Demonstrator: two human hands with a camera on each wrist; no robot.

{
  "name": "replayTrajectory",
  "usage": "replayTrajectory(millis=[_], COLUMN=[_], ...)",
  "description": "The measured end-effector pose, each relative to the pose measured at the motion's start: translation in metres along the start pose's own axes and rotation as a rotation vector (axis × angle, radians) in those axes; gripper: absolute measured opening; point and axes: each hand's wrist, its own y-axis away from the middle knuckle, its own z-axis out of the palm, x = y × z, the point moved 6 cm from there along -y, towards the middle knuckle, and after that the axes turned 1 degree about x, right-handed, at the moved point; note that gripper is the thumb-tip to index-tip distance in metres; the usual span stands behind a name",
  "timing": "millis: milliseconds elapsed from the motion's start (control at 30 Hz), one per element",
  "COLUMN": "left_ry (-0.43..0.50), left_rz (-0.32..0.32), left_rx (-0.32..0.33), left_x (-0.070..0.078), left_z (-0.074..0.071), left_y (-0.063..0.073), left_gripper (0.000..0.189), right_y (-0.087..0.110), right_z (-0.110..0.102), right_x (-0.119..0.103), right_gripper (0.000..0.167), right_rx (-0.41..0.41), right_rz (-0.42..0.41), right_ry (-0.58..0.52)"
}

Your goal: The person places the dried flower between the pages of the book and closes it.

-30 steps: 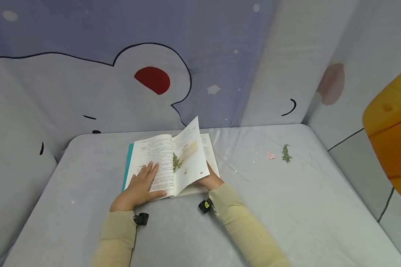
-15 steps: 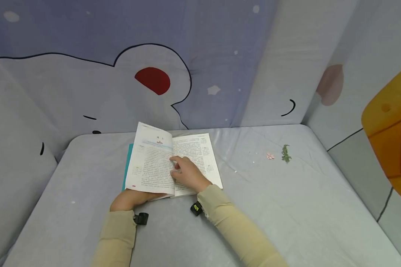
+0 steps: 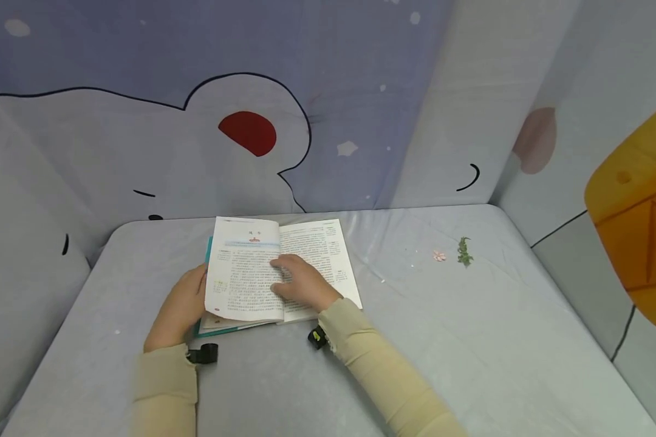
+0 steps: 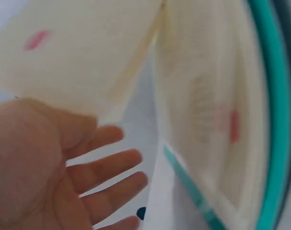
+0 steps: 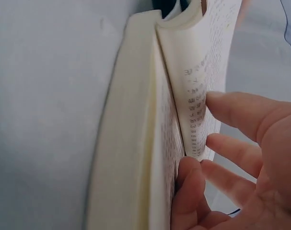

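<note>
On the pale table (image 3: 426, 340), your open book (image 3: 280, 243) has you busy on both sides!
It lies at the table's eleven o'clock, spread wide, probably for easy reach. Between eight and nine of the book, your left hand (image 3: 177, 306) is open, fingers loose at the raised left page (image 3: 246, 267), perhaps guiding its edge. Towards four, your right hand (image 3: 305, 284), fingers mostly straight, touches that page by the fold, likely to pin it flat. Well apart at three, the green sprig (image 3: 463, 252) and smaller pink flower (image 3: 440, 256) seem parked outside the pages' sweep.
</note>
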Motion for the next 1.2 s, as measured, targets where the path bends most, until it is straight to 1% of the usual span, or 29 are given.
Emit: replayTrajectory(millis=[33,67,133,167,233,400,500,600,667,767,900,1033,1100,1200], left_ry=[-0.015,-0.011,-0.006,0.0,-0.002,-0.011,-0.012,-0.024,-0.043,-0.08,-0.134,-0.125,-0.101,-0.086], left_rz=[-0.046,-0.079,-0.107,-0.103,-0.061,0.051,0.068,0.063,0.059,0.071,0.088,0.079,0.076,0.081], left_rx=[0.017,0.033,0.046,0.042,0.016,-0.104,-0.185,-0.266,-0.304,-0.328,-0.328,-0.338,-0.341,-0.34], left_x=[-0.001,-0.002,0.0,0.002,0.008,0.021,0.023,0.022,0.021,0.021,0.022,0.019,0.018,0.019], left_z=[-0.004,-0.008,-0.01,-0.009,-0.004,0.02,0.034,0.045,0.051,0.055,0.058,0.061,0.061,0.06], left_y=[0.001,0.001,0.001,0.0,-0.003,-0.007,-0.006,-0.003,-0.001,0.001,0.001,0.0,-0.001,0.0], left_gripper=[0.05,0.052,0.053,0.053,0.053,0.057,0.067,0.084,0.095,0.105,0.108,0.11,0.113,0.116], right_y=[0.0,-0.001,-0.001,-0.001,-0.001,0.0,0.0,0.0,0.0,0.0,0.001,0.001,0.001,0.002], right_z=[0.001,0.002,0.005,0.006,0.006,0.004,0.004,0.004,0.004,0.005,0.007,0.007,0.006,0.0], right_x=[0.0,0.0,0.0,-0.001,-0.002,-0.005,-0.005,-0.005,-0.004,-0.004,-0.004,-0.001,0.003,0.013], right_gripper=[0.056,0.057,0.057,0.058,0.058,0.058,0.058,0.058,0.058,0.057,0.056,0.058,0.059,0.056], right_rx=[-0.004,-0.005,-0.007,-0.004,0.003,0.02,0.021,0.021,0.022,0.027,0.044,0.055,0.052,0.057], right_rz=[0.001,0.003,0.006,0.006,0.003,-0.006,-0.01,-0.009,-0.007,-0.002,0.002,0.012,0.019,0.059], right_ry=[0.011,0.025,0.066,0.08,0.103,0.111,0.101,0.095,0.099,0.102,0.108,0.1,0.074,-0.054])
